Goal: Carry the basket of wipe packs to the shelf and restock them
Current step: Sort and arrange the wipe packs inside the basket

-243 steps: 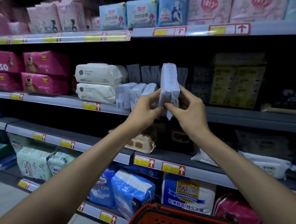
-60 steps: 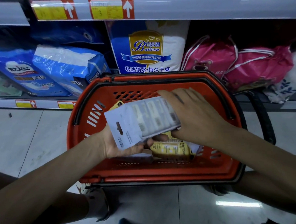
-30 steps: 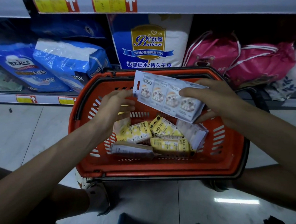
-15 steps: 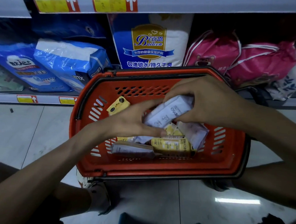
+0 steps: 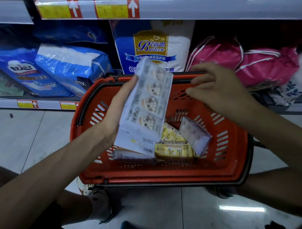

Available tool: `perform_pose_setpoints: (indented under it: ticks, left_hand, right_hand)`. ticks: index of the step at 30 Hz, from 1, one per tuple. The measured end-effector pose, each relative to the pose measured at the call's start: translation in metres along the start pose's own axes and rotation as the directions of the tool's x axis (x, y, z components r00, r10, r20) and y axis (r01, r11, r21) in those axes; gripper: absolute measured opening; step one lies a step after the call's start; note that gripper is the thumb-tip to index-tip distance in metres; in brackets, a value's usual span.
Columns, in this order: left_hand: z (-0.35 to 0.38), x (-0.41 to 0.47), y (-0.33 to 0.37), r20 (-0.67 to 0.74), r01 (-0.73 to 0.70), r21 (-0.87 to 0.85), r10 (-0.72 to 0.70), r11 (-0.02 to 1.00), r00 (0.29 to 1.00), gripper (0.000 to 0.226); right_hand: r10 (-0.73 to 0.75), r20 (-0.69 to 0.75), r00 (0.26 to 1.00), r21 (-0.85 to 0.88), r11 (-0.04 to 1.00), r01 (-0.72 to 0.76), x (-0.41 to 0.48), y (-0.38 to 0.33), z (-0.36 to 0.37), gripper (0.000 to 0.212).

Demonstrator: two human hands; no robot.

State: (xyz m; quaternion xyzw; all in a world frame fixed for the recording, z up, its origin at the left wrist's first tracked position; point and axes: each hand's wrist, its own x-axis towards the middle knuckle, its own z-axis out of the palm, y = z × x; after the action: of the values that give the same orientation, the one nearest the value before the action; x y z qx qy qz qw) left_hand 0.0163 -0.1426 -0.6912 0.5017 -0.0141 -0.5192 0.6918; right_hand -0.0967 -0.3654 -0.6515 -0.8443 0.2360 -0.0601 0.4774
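Note:
An orange shopping basket [image 5: 161,174] stands on the floor in front of the low shelf. My left hand [image 5: 117,109] grips a long white multi-pack of wipes [image 5: 145,105], held upright above the basket's left half. My right hand [image 5: 218,90] hovers over the basket's far rim with loose fingers and holds nothing. Inside the basket lie yellow wipe packs [image 5: 174,150], a white pack [image 5: 194,136] leaning at the right and another white pack [image 5: 134,156] flat at the front.
The bottom shelf behind the basket holds blue diaper packs [image 5: 68,69], a large blue-and-white Baileen bag [image 5: 150,47] and pink drawstring bags [image 5: 254,65]. A shelf edge with yellow price tags [image 5: 115,9] runs overhead. My knees flank the basket on the tiled floor [image 5: 32,134].
Both hands were bunched on the white multi-pack low in the basket. Now my left hand alone has lifted it upright, and my right hand has let go and moved toward the far rim.

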Motion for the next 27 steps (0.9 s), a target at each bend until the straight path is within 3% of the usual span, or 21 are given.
perform_pose_setpoints:
  ticks: [2, 5, 9, 14, 20, 24, 27]
  left_hand:
    - [-0.005, 0.002, 0.001, 0.046, 0.044, -0.109, -0.039, 0.993, 0.998, 0.074]
    - [-0.005, 0.002, 0.001, 0.049, 0.046, -0.126, -0.04, 0.991, 0.998, 0.07]
    - [0.015, -0.002, 0.0, -0.128, -0.029, -0.021, 0.026, 0.999, 0.991, 0.058]
    - [0.023, 0.003, -0.011, -0.187, -0.055, 0.253, 0.105, 0.966, 0.977, 0.038]
    - [0.02, -0.002, -0.005, -0.229, -0.107, 0.287, 0.177, 0.952, 0.957, 0.031]
    - [0.026, -0.01, 0.003, -0.193, -0.208, 0.345, 0.286, 0.915, 0.939, 0.034]
    - [0.03, -0.02, 0.011, -0.155, -0.295, 0.469, 0.406, 0.832, 0.9, 0.046]
  right_hand:
    - [0.041, 0.033, 0.999, 0.045, 0.998, -0.043, -0.004, -0.001, 0.007, 0.05]
    - [0.107, 0.137, 0.985, 0.133, 0.983, -0.126, -0.016, -0.006, 0.023, 0.045]
    - [0.195, 0.278, 0.941, 0.326, 0.902, -0.283, -0.029, -0.016, 0.038, 0.044]
    - [0.158, 0.384, 0.91, 0.422, 0.847, -0.325, -0.033, -0.02, 0.045, 0.056]
    - [0.205, 0.257, 0.944, 0.469, 0.828, -0.308, -0.028, -0.008, 0.047, 0.078]
    - [0.153, 0.223, 0.963, 0.518, 0.818, -0.25, -0.022, -0.009, 0.037, 0.074]
    - [0.079, 0.202, 0.976, 0.536, 0.825, -0.177, -0.024, -0.018, 0.029, 0.071]
